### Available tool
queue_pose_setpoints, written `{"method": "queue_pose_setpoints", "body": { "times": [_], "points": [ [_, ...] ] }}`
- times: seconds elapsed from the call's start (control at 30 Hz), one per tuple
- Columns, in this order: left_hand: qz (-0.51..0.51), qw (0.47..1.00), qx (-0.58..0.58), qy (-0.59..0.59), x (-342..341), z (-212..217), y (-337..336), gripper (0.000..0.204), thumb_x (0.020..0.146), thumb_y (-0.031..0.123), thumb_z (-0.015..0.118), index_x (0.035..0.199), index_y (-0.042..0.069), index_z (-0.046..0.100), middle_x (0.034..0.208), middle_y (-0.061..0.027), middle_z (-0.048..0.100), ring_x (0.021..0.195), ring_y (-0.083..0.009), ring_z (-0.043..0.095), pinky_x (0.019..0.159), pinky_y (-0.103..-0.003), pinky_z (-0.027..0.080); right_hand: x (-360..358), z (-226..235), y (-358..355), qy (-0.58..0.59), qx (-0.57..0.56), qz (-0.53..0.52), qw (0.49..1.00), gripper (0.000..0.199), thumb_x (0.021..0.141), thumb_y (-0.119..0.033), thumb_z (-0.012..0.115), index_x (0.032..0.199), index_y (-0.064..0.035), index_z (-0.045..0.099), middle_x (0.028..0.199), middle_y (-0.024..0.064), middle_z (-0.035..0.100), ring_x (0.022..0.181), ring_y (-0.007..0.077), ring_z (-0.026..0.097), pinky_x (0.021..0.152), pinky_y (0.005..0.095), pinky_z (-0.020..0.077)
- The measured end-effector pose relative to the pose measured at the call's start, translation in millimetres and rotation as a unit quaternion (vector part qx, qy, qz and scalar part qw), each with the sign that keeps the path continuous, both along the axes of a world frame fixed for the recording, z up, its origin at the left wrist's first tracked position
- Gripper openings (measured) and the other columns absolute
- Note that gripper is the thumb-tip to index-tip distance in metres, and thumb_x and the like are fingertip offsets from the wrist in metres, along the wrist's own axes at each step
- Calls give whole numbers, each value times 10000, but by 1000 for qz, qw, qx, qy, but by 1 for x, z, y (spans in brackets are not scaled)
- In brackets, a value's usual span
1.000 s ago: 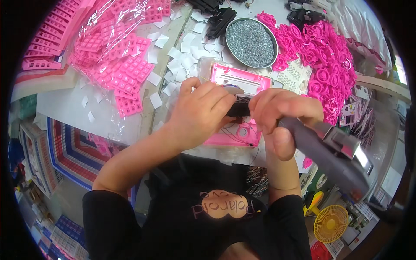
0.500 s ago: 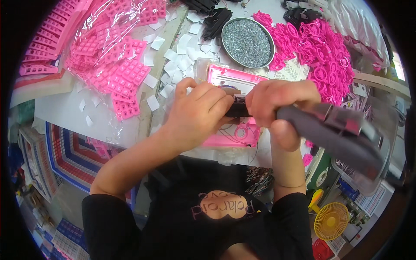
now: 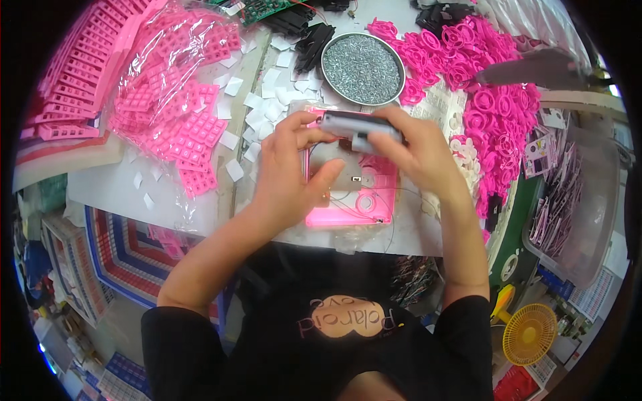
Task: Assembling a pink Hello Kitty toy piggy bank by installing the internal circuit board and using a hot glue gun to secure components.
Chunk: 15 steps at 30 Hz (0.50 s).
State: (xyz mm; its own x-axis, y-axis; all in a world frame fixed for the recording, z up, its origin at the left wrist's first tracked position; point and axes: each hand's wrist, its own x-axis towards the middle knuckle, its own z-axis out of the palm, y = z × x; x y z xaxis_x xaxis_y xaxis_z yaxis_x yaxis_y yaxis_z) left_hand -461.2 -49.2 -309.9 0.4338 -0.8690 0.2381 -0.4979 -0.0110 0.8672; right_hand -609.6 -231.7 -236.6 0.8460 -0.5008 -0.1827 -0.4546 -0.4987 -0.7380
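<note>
You hold a small grey rectangular part (image 3: 354, 125) between both hands, just above the open pink plastic housing (image 3: 351, 190) that lies on the bench below your grip. Your left hand (image 3: 291, 170) pinches the part's left end with its fingertips, thumb stretched under it toward the housing; your right hand (image 3: 411, 150) grips the right end from above, fingers closed over it. Thin wires (image 3: 358, 207) run inside the housing right beneath your grip, so a careless push down could, I judge, trap or tug one of them. Beyond your fingers sits a round metal dish of small screws (image 3: 362, 67), close enough that a knock might spill it. To the right of your grip lies a heap of pink ring-shaped parts (image 3: 495, 107); to the left, a clear bag of pink keypad grids (image 3: 174, 100). Your fingers hide the part's underside and how it meets the housing.
</note>
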Motion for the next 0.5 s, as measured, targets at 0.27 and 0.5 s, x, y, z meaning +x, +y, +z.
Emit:
{"method": "queue_pose_setpoints", "body": {
  "times": [0.27,0.5],
  "points": [
    [-7,975,16,-222,-9,12,-7,620,772,229,778,1331,33,593,1110,-81,629,1065,-284,543,911,-450,383,27,1,-13,92,-340,10,936,458,903,-493,630,1010,-51,679,692,165,662,649,334,647,661,427,530],
    [-18,970,53,-237,-12,18,-8,640,788,182,756,1379,24,568,1184,-110,584,1039,-288,540,917,-442,374,-2,-17,-15,-141,-292,146,934,381,673,-97,803,1030,-72,672,1081,78,692,954,307,613,802,379,531]
  ]
}}
